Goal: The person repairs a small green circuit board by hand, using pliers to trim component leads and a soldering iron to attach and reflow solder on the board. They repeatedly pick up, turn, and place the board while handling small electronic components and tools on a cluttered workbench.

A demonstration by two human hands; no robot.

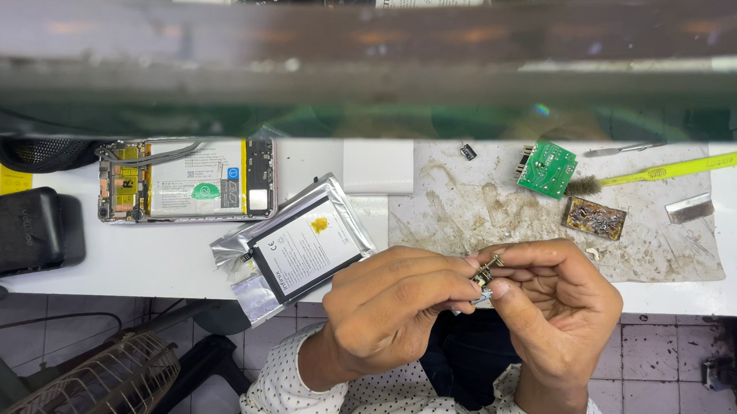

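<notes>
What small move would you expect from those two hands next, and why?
Probably a slight turn of the small metal part for a closer look. Both the left hand and the right hand pinch it at their fingertips, above the table's edge, apart from the open phone and the green board.

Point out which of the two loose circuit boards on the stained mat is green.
The green circuit board lies nearer the shelf, beside the brush bristles. The other board, just below it, is dark and brownish, not green.
</notes>
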